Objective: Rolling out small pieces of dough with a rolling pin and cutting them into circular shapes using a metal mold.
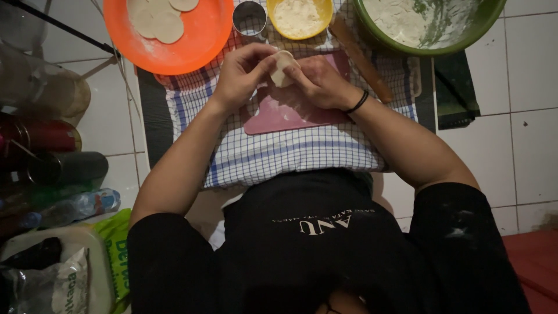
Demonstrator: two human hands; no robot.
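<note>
Both my hands meet over a pink cutting board [290, 119] and pinch a small pale piece of dough [282, 67] between their fingertips. My left hand [243, 74] grips it from the left, my right hand [319, 80], with a black band on the wrist, from the right. The dough is folded and held a little above the board. Part of it is hidden by my fingers.
An orange plate [197, 40] with round dough discs [160, 20] lies at the upper left. A metal cup [249, 18], a yellow bowl of flour [299, 17], a wooden rolling pin [360, 55] and a green bowl [430, 29] stand beyond the board. Bottles and bags crowd the left floor.
</note>
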